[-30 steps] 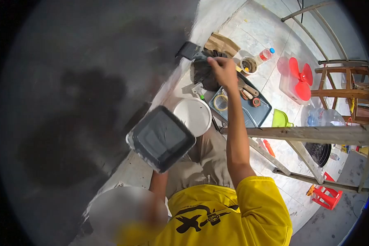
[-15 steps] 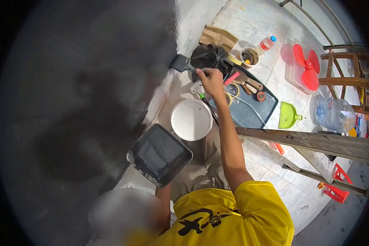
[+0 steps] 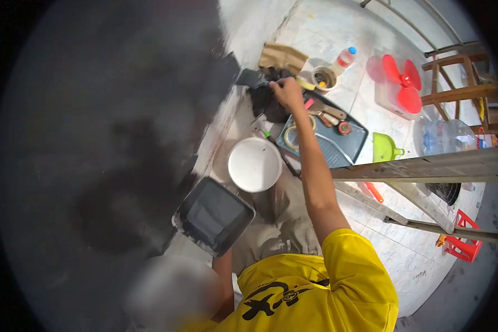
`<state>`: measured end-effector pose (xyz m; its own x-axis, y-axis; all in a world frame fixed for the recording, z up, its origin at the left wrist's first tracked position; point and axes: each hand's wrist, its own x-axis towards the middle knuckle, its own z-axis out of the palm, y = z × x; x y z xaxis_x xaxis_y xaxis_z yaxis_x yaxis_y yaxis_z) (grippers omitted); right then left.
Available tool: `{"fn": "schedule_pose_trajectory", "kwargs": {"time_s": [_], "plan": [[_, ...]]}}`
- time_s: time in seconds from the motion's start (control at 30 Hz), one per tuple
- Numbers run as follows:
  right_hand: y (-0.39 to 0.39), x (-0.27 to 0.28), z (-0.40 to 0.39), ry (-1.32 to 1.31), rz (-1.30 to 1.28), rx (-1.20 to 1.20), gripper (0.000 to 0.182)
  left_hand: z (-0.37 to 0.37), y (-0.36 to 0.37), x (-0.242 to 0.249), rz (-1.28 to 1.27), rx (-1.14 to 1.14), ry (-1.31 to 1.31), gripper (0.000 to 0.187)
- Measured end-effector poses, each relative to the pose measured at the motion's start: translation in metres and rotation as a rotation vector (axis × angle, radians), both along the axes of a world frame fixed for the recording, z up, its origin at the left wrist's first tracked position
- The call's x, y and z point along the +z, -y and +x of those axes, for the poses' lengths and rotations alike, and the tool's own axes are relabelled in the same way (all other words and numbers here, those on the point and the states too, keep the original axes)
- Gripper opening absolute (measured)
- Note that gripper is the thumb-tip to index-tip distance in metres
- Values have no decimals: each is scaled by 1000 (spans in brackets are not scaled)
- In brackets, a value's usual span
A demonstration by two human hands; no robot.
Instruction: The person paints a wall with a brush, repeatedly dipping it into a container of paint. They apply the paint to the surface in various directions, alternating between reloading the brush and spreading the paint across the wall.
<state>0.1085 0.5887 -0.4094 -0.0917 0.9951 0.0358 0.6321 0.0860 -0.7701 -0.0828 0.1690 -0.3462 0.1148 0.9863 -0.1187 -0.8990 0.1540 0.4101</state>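
Observation:
My right hand point(image 3: 288, 93) is closed around the handle of a wide paint brush point(image 3: 249, 78), its dark bristles at the edge of the dark grey painted wall point(image 3: 122, 83). My left forearm point(image 3: 222, 276) reaches up beneath a black square tub point(image 3: 216, 213) with dark grey paint inside and smears on its rim. That tub is held up in front of my body; the left hand's fingers are hidden under it. A white round bucket lid or bucket point(image 3: 254, 165) lies just beyond the tub. Beneath my right hand is a black plastic bag point(image 3: 268, 105).
A blue-grey paint tray point(image 3: 337, 152) holds scrapers and tape rolls. Nearby are a cup point(image 3: 324, 78), a bottle point(image 3: 344, 60), a green dustpan point(image 3: 384, 148) and red fan blades point(image 3: 404, 83). A wooden beam point(image 3: 415, 166) crosses at right. A blurred white shape point(image 3: 171, 290) covers the lower left.
The view has shifted slightly. My right hand and the brush have moved along the wall edge, the brush now overlapping the black bag more. The tub stays held in front of me.

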Motion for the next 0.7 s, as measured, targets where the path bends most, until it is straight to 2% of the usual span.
{"fn": "schedule_pose_trajectory", "kwargs": {"time_s": [0.13,0.23,0.7], "plan": [[2,24,-4,-21,28,-20,37,2,-4,1,108,-42,46,75],[5,38,-4,-12,-57,-9,35,1,-11,2,133,-39,55,75],[12,33,-6,38,-49,-49,38,-1,1,3,205,-14,69,76]]}}
